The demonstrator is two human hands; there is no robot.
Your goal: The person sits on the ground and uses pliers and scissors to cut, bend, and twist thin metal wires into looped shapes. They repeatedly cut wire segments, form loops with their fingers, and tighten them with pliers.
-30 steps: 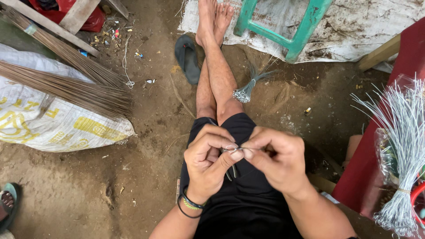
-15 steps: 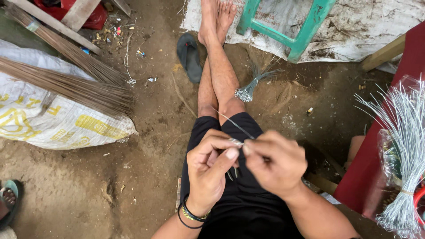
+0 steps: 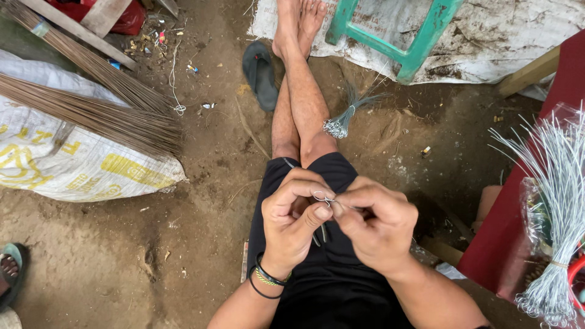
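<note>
Over my lap, my left hand (image 3: pixel 294 220) and my right hand (image 3: pixel 375 224) meet fingertip to fingertip, both pinching a thin grey wire (image 3: pixel 323 198) bent into a small loop. Another thin piece hangs down between the hands, over my black shorts. A bundle of finished looped wires (image 3: pixel 345 117) lies on the dirt beside my right knee. My legs stretch out ahead, crossed at the ankles.
A big sheaf of straight grey wires (image 3: pixel 557 201) rests on a red surface (image 3: pixel 517 244) at right. Bundles of brown broom sticks (image 3: pixel 91 116) lie on a white sack (image 3: pixel 73 167) at left. A green stool (image 3: pixel 420 45), a dark sandal (image 3: pixel 260 73) and another person's foot (image 3: pixel 9 271) are nearby.
The long wire end that stuck out toward my knee half a second ago has been pulled in; the wire between my fingertips is now a small loop. Both hands stay over my lap.
</note>
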